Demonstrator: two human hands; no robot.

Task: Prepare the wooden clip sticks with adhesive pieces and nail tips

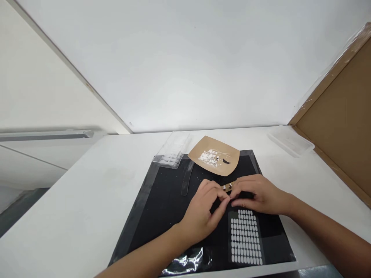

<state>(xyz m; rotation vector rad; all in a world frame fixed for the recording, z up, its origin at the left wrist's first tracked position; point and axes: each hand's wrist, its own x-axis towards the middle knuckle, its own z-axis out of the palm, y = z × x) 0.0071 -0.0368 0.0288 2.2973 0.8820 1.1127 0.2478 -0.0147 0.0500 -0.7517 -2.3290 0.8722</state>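
Over the black mat (162, 208), my left hand (204, 210) has thumb and forefinger pinched together; whatever is between them is too small to make out. My right hand (257, 193) meets it at the fingertips, its thumb and forefinger curled close together, and what they grip is hidden. Just behind the fingertips lies a short tan strip (227, 187) carrying small shiny pieces, its right end covered by my right fingers. Below my right hand is a clear sheet of white oval stickers (246, 237), with a gap at its upper left corner.
A tan paper tray (199, 148) behind my hands holds small white bits and a dark scrap. Left of it are a clear compartment box (171, 150) and a dark curved strip (188, 179). A translucent lid (291, 141) lies near the cardboard panel (342, 104) at right.
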